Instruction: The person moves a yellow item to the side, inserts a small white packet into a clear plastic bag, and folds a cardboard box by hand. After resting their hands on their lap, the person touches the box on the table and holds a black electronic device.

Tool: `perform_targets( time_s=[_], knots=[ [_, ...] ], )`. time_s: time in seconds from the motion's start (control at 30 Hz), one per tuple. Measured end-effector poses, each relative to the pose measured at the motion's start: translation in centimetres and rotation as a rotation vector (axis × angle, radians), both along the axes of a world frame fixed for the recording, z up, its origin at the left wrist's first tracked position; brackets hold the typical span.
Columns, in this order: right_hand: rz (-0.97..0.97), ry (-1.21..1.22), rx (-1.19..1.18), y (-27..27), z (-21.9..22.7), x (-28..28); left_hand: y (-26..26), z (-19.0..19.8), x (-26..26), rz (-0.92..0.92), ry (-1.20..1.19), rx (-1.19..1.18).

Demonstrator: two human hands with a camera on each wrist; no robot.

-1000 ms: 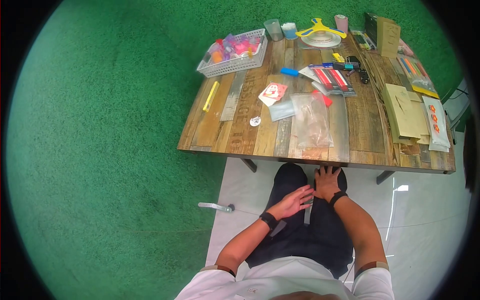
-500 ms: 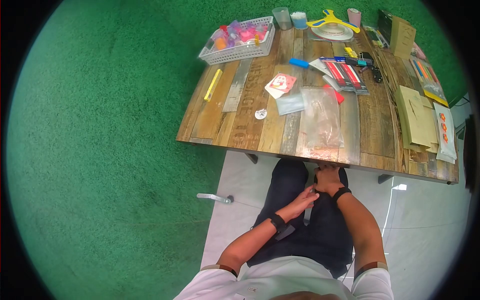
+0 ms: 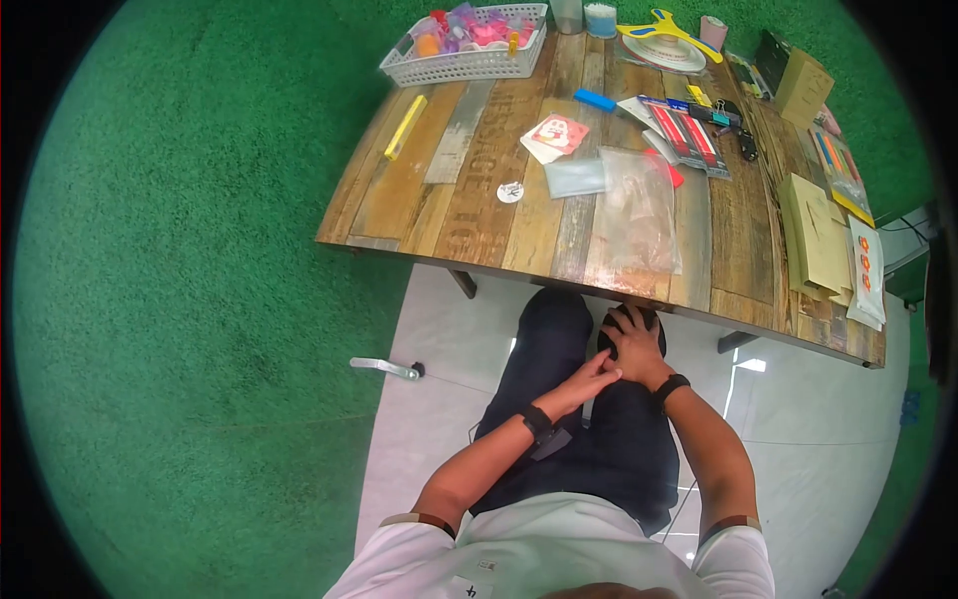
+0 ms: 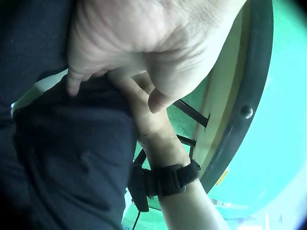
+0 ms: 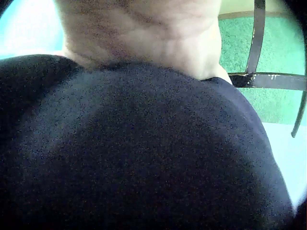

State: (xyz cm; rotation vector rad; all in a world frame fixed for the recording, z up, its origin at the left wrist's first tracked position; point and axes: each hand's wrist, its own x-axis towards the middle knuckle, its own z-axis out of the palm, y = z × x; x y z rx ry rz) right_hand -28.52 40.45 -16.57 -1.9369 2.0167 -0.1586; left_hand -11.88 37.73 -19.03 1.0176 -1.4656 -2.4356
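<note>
My right hand point(image 3: 639, 351) rests on the right knee of dark trousers point(image 3: 629, 439), its fingers spread over the kneecap just below the table's front edge. Beside it, my left hand point(image 3: 587, 383) lies over the lap with its fingertips right at the base of the right hand. Neither hand holds anything. From the left wrist, the left hand point(image 4: 153, 43) shows loosely bent fingers, and the right wrist with its black strap point(image 4: 172, 181) lies beyond. Only the heel of the right hand point(image 5: 144, 38) shows against the dark cloth in the right wrist view; its fingers are hidden there.
On the wooden table point(image 3: 469, 225) lie a clear plastic bag point(image 3: 639, 215), red-and-white cards point(image 3: 557, 137), a round white sticker point(image 3: 510, 192), a yellow stick-shaped pack point(image 3: 406, 128) and brown paper bags point(image 3: 813, 240). A white basket point(image 3: 464, 66) of colourful items stands at the back left.
The right hand's fingers drew in, then spread again on the knee. The left hand's fingers came closer to the right hand. The head view shifted, so the table sits higher and further left.
</note>
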Motion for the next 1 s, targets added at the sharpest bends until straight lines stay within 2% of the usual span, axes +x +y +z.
perform_targets(
  time_s=[0.07,0.23,0.27,0.33,0.47,0.6,0.77,1.0],
  knots=[
    [0.026,0.018,0.005,0.7,-0.6,0.1,0.0,-1.0,0.1,-0.052,0.019,-0.062],
    [0.028,-0.021,-0.028,2.4,0.2,1.1,0.2,0.9,0.2,-0.101,-0.035,-0.092],
    [0.031,-0.029,-0.039,2.8,0.3,1.3,0.5,0.5,0.1,-0.100,-0.026,-0.087],
    [0.035,-0.021,-0.030,3.5,0.3,1.7,0.7,-0.8,0.0,-0.074,0.015,-0.228],
    [0.063,-0.032,-0.024,5.1,0.4,2.9,1.5,-1.9,-0.1,-0.053,-0.034,-0.331],
    [0.072,0.022,-0.039,5.7,0.3,3.8,1.3,-1.0,-0.3,-0.101,0.004,-0.322],
    [0.090,0.040,0.001,5.2,0.5,3.7,1.6,0.7,-0.4,-0.006,0.070,-0.226],
    [0.131,0.057,0.054,4.6,0.8,3.1,1.0,-0.8,0.2,-0.059,0.009,-0.224]
  ],
)
